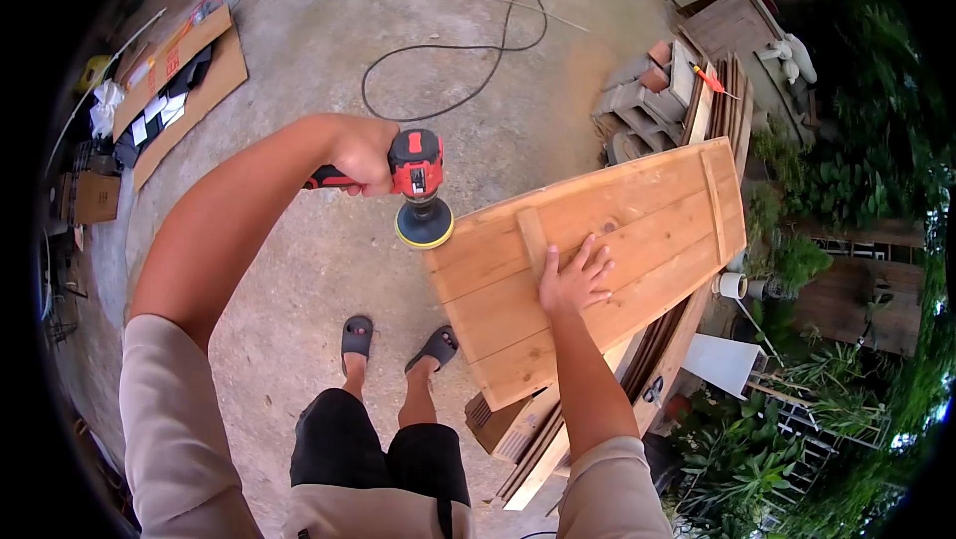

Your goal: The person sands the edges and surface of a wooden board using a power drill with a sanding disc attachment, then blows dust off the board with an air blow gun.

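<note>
My left hand (364, 155) is closed round the handle of a red and black cordless sander (416, 162). The round pad (424, 224) of the sander, black with a yellow rim, is at the near left corner of a wooden panel (498, 310); whether it touches the edge I cannot tell. My right hand (576, 280) lies flat on the panel with its fingers spread, beside a short wooden batten (532, 240). Another batten (714, 202) crosses the panel's far end. The panel rests tilted on a stack of boards (538, 439).
A black cable (438, 47) loops over the concrete floor. Concrete blocks (642, 101) stand beyond the panel, with a red-handled tool (709, 79) on the boards. Scissors (653, 390) lie near the stack. Flattened cardboard (199, 91) is at left; plants (757, 459) grow at right.
</note>
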Available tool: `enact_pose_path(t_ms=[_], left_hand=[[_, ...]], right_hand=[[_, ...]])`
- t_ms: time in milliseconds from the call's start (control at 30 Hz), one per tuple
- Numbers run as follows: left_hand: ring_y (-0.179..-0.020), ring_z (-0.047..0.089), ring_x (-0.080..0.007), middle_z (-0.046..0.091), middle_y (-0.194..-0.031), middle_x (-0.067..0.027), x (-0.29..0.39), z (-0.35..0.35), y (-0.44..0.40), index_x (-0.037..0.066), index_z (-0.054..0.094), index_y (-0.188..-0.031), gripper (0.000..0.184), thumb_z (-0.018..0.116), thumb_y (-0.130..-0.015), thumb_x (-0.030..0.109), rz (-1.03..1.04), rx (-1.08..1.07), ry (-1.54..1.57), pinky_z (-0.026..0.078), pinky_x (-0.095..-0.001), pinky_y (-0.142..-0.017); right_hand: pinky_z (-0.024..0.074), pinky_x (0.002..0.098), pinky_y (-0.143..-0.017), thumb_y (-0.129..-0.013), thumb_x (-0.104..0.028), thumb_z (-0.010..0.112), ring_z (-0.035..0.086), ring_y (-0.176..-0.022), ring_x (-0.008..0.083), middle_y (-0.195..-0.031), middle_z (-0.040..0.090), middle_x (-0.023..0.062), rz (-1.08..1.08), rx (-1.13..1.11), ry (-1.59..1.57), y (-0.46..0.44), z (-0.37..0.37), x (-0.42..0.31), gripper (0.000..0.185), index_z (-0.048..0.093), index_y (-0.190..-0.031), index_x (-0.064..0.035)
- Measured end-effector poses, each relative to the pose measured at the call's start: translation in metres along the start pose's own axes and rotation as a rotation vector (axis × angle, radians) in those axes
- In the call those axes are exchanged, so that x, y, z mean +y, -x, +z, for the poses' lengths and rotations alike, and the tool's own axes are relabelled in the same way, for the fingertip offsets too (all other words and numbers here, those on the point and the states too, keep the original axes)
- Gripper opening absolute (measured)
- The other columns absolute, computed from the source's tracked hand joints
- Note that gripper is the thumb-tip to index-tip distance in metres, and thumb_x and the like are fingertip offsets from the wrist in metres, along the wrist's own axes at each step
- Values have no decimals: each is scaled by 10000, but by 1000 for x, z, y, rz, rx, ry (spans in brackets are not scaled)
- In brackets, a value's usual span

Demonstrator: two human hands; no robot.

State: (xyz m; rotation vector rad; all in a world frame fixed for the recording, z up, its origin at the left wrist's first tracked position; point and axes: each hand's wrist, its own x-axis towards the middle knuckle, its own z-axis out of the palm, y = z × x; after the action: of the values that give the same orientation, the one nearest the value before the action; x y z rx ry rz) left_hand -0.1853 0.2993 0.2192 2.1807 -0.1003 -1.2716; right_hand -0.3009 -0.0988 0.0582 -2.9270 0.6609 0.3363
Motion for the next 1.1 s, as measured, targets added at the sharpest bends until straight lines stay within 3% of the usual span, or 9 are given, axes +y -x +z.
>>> enact_pose_path(t_ms=[267, 500, 633, 800, 933, 1100], left_hand=[[-625, 663, -194, 664, -710, -93, -49, 19, 29, 1, 676, -828, 172, 697, -660, 32, 5, 23, 19, 523, -363, -560], [-637, 671, -191, 668, -684, -93, -141, 64, 62, -11, 678, -782, 119, 706, -673, 28, 44, 53, 138, 533, -366, -582], [-670, 659, -161, 701, -795, -76, -215, 160, 44, 16, 682, -901, 219, 679, -686, -21, 149, 253, 788, 546, -327, -601], [-661, 648, -156, 688, -818, -67, -215, 257, 19, 31, 670, -944, 234, 692, -722, -40, 224, 359, 1472, 547, -311, -603], [-648, 645, -161, 673, -796, -70, -202, 287, -4, 25, 664, -982, 294, 700, -701, -52, 272, 301, 1662, 543, -308, -586], [-642, 642, -175, 663, -807, -90, -202, 292, -17, 13, 644, -1061, 384, 673, -684, -55, 362, 232, 1688, 546, -319, -576]], right_hand=[[-4, 773, -1171, -983, -757, 371, -50, -1608, 392, -1754, 2, 155, -3, 36, -9, 0, 5, -1, 922, 105, -1691, -230], [-7, 764, -1176, -1002, -722, 388, -43, -1609, 387, -1755, 6, 149, -11, 64, -18, 0, 9, 1, 885, 108, -1690, -240], [0, 755, -1182, -1010, -711, 386, -31, -1609, 388, -1756, 6, 142, -6, 81, -20, -4, 15, 5, 862, 110, -1688, -256], [22, 745, -1184, -1028, -695, 365, -19, -1609, 387, -1757, 1, 133, 0, 103, -19, -8, 20, 7, 825, 113, -1686, -268], [51, 743, -1176, -1043, -690, 307, 29, -1599, 383, -1752, 22, 107, -12, 123, -5, -10, 24, 12, 786, 122, -1684, -274], [67, 675, -1205, -1059, -666, 295, 100, -1576, 378, -1728, 63, 148, -59, 129, -30, -6, 22, 9, 794, 156, -1679, -191]])
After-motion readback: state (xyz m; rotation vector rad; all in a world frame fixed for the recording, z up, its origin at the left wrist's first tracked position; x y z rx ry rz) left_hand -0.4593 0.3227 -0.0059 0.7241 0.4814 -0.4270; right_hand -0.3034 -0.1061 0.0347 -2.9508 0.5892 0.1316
